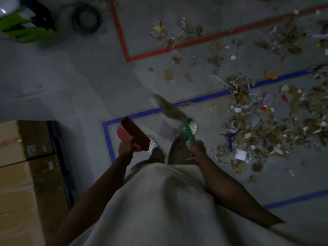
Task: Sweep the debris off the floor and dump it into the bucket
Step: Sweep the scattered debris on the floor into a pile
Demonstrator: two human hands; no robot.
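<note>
My left hand (125, 148) grips the handle of a red dustpan (132, 133), held above the floor in front of my left foot. In my right hand (197, 148) is the green handle of a hand broom (189, 131); its brown bristles (168, 109) point forward and up-left and look blurred. A large heap of debris (262, 125), paper scraps, brown crumbs and plastic bits, lies on the grey floor to the right. More scattered debris (179, 55) lies further ahead near the red tape. No bucket is visible.
Blue tape (200, 99) and red tape (122, 38) mark rectangles on the floor. Cardboard boxes (19, 174) stand at the left on a dark pallet. A coil of black cable (86, 19) and a green-and-black object (26, 25) lie at the far left.
</note>
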